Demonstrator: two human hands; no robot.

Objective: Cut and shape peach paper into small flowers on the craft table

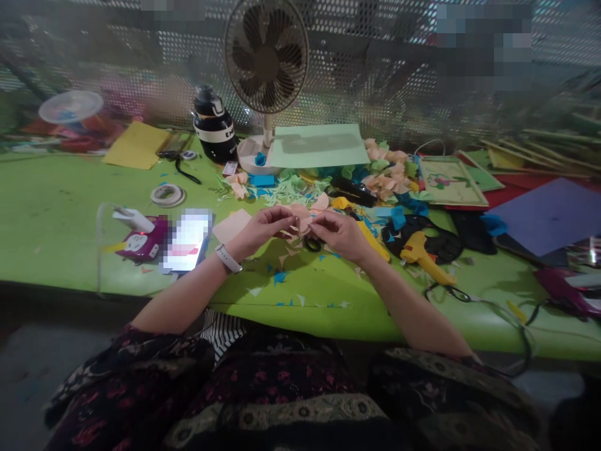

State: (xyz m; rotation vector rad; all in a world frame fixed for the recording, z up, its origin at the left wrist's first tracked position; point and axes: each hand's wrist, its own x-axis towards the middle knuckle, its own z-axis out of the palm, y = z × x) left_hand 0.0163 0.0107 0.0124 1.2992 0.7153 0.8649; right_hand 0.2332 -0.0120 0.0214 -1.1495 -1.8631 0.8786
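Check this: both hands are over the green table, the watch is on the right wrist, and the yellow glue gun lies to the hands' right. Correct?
No: the head view shows the watch on the left wrist. The left hand and right hand are over the green table, the yellow glue gun to their right.

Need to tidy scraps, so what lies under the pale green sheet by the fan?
Green paper pieces show along the front edge of the pale green sheet. Whatever lies farther beneath is covered and cannot be seen.

Wht wristband [228, 259], dk pink-floral top [263, 383] w/ tan trim [323, 410]
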